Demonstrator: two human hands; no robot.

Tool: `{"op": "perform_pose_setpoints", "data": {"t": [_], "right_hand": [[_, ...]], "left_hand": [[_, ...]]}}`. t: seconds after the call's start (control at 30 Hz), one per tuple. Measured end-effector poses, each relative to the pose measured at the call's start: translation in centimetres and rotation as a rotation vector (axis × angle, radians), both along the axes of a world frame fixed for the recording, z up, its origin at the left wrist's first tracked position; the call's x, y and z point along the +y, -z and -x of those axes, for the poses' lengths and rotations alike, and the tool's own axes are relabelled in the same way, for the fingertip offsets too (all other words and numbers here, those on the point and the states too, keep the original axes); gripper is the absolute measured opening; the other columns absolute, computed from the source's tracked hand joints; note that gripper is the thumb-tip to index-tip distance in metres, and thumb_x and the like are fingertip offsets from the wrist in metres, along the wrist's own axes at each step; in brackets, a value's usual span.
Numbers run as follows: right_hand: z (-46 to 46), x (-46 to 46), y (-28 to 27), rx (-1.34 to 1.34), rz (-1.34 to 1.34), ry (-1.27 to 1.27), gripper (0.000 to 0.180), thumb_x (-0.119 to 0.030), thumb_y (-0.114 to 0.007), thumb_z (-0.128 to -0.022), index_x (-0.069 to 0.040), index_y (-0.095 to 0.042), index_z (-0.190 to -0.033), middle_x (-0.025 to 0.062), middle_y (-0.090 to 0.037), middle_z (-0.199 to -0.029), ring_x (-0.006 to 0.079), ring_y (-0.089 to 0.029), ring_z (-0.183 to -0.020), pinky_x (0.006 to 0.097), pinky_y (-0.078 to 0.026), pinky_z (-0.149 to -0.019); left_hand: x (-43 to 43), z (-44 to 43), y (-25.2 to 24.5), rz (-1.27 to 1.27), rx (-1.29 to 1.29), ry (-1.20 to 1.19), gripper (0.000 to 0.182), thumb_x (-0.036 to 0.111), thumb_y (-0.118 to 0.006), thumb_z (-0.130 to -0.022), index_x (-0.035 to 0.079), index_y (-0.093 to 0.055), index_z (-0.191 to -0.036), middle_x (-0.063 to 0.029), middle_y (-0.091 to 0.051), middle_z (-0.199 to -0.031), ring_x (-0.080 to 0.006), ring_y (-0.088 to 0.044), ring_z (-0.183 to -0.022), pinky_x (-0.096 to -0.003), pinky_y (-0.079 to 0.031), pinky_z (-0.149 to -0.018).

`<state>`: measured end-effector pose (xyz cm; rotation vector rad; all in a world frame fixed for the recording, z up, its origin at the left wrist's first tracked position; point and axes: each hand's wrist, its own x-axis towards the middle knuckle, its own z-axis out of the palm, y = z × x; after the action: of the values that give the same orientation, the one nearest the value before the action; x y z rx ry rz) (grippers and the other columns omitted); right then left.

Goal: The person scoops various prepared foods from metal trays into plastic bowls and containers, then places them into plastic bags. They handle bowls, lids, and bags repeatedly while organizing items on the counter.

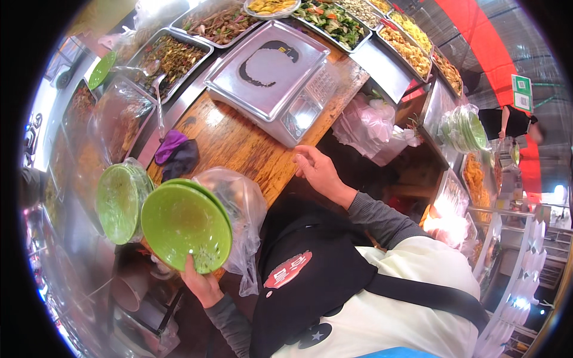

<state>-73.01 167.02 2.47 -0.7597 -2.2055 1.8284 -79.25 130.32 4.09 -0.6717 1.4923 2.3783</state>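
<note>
My left hand (202, 283) grips the lower rim of a green bowl (183, 223). A second green rim shows behind it, and a few dark specks or a printed motif mark the bowl's wall. Just left of it stands a stack of green dishes wrapped in clear plastic (118, 203). My right hand (318, 173), fingers loosely curled and holding nothing, is by the edge of the wooden counter (241, 147). Close to its fingertips is the near corner of a metal weighing scale (273, 67), whose pan bears a dark, wet-looking curved mark.
A clear plastic bag (239, 201) and a purple and dark cloth (177, 154) lie on the counter. Food trays (172, 62) line the far side, one with a metal spoon (160, 105). White plastic bags (367, 123) hang at right. Another person (508, 123) stands farther off.
</note>
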Motion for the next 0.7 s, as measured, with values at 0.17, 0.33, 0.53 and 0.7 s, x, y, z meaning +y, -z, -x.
{"op": "perform_pose_setpoints", "data": {"t": [0.17, 0.33, 0.53, 0.7], "right_hand": [[-1.0, 4.2, 2.6, 0.009, 0.185, 0.171, 0.036, -0.022, -0.050, -0.103, 0.002, -0.050, -0.130, 0.0117, -0.065, -0.103, 0.0121, -0.064, -0.070, 0.0226, -0.052, -0.060], [-2.9, 11.8, 5.4, 0.015, 0.191, 0.192, 0.035, -0.019, -0.053, -0.101, 0.003, -0.050, -0.127, 0.0103, -0.065, -0.102, 0.0124, -0.063, -0.069, 0.0250, -0.051, -0.060], [-9.0, 25.3, 14.4, -0.200, -0.085, 0.469, 0.027, -0.024, -0.059, -0.095, 0.002, -0.067, -0.096, 0.0055, -0.066, -0.077, 0.0128, -0.064, -0.062, 0.0271, -0.050, -0.056], [-9.8, 31.6, 23.6, -0.439, 0.462, 0.943, 0.035, -0.031, -0.059, -0.094, 0.003, -0.065, -0.089, 0.0121, -0.064, -0.074, 0.0211, -0.062, -0.056, 0.0351, -0.049, -0.051]], "left_hand": [[9.0, 3.7, 2.0, -0.123, 0.014, -0.082, 0.036, 0.005, -0.048, -0.096, -0.005, -0.049, -0.131, -0.0158, -0.060, -0.123, -0.0277, -0.063, -0.108, -0.0408, -0.053, -0.093], [18.0, 8.7, 6.7, -0.227, -0.060, -0.141, 0.035, 0.006, -0.046, -0.097, -0.005, -0.049, -0.130, -0.0166, -0.060, -0.124, -0.0284, -0.062, -0.108, -0.0412, -0.053, -0.094], [21.9, 11.5, 11.7, 0.125, -0.007, -0.079, 0.042, 0.019, -0.048, -0.100, -0.007, -0.046, -0.133, -0.0190, -0.052, -0.133, -0.0306, -0.052, -0.120, -0.0448, -0.048, -0.103], [24.7, 9.6, 9.6, -0.074, -0.336, -0.269, 0.067, 0.041, -0.051, -0.101, -0.007, -0.031, -0.144, -0.0225, -0.043, -0.143, -0.0335, -0.045, -0.130, -0.0444, -0.043, -0.109]]}}
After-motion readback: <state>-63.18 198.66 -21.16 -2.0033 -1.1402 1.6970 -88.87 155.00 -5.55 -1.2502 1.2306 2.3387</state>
